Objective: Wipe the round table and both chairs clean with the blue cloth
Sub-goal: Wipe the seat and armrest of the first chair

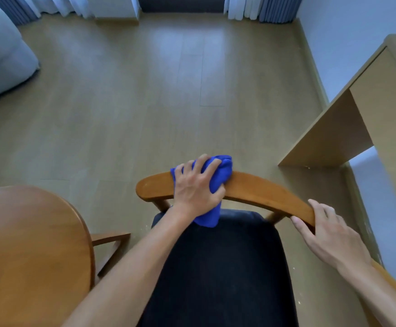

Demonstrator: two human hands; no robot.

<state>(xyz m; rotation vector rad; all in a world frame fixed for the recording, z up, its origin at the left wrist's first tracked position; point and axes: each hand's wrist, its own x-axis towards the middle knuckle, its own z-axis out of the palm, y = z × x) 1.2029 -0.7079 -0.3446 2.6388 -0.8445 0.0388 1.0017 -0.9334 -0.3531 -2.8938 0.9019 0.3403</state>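
A wooden chair with a curved backrest (pixel 258 188) and a black padded seat (pixel 220 267) stands right in front of me. My left hand (pixel 195 186) grips the bunched blue cloth (pixel 218 175) and holds it down on the left part of the backrest; a flap of cloth hangs toward the seat. My right hand (pixel 326 232) holds the right end of the backrest, fingers curled over its top and thumb along its near edge. The round wooden table (pixel 27 251) fills the lower left. No second chair is in view.
A light wooden desk (pixel 362 109) stands against the white wall at right. A grey sofa or bed corner (pixel 1 57) sits at far left. Curtains (pixel 263 8) hang along the far wall. Bare wooden floor (pixel 145 90) stretches beyond the chair.
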